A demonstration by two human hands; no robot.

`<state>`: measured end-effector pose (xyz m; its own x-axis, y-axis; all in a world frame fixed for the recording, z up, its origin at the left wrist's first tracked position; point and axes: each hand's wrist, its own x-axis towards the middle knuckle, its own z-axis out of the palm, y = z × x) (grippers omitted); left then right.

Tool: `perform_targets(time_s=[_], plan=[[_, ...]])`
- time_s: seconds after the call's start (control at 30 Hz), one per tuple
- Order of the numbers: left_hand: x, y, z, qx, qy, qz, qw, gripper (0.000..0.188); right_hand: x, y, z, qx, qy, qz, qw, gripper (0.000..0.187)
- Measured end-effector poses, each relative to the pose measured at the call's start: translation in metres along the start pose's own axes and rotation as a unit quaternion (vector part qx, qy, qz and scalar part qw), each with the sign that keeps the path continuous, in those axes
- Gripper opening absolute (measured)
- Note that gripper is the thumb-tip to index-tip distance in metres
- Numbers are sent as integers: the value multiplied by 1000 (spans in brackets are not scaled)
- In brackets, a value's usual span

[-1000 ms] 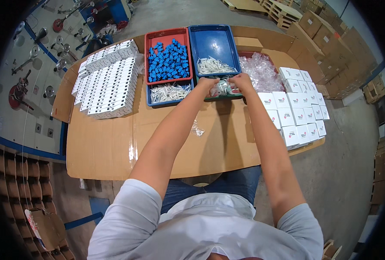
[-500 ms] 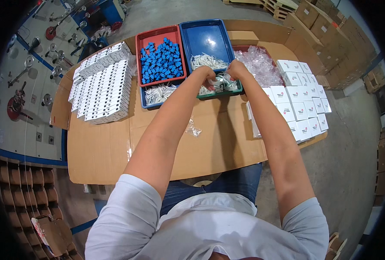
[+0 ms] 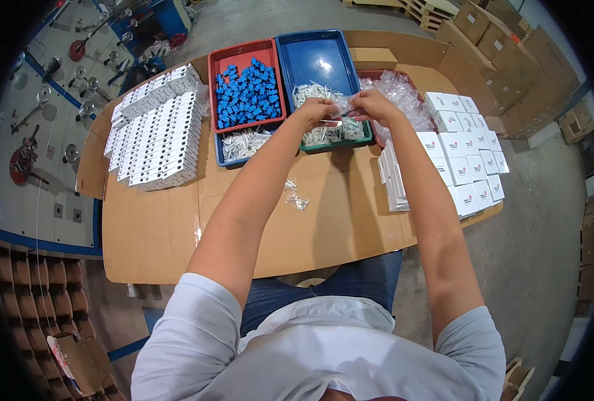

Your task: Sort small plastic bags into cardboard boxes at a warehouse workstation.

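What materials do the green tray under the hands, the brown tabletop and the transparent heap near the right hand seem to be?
Green tray: probably plastic; evenly coloured, thin rim.
Brown tabletop: apparently cardboard, mostly matte; creases and upturned edges suggest it.
Transparent heap: likely thin plastic film, glossy, crumpled and see-through.

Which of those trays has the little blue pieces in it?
Only the left red tray. The right red tray holds clear plastic; the upper blue tray, lower blue tray and green tray hold pale pieces.

Worktop (image 3: 257,247) was matt cardboard, blue tray (image 3: 317,60) was smooth glossy plastic, clear bags (image 3: 404,95) were crinkled shiny film, shirt (image 3: 350,347) was creased matt cloth
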<state>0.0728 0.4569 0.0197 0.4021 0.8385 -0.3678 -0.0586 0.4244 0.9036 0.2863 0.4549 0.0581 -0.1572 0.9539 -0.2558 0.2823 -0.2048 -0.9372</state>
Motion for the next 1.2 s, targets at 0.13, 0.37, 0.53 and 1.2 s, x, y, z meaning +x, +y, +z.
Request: perform_targets(time_s=[0.13,0.37,0.53,1.2], plan=[[-29,-23,-2,18,88,0,996,34,10,23,-5,76,-56,0,996,22],[-93,-94,-21,268,314,293,862,23,62,75,-239,-368,225,-36,902,23],[-203,-133,-82,384,417,165,807,19,46,32,-150,-317,289,2,903,39],[-174,-188,-86,246,398,95,879,25,-110,117,230,-248,-10,-241,938,19]])
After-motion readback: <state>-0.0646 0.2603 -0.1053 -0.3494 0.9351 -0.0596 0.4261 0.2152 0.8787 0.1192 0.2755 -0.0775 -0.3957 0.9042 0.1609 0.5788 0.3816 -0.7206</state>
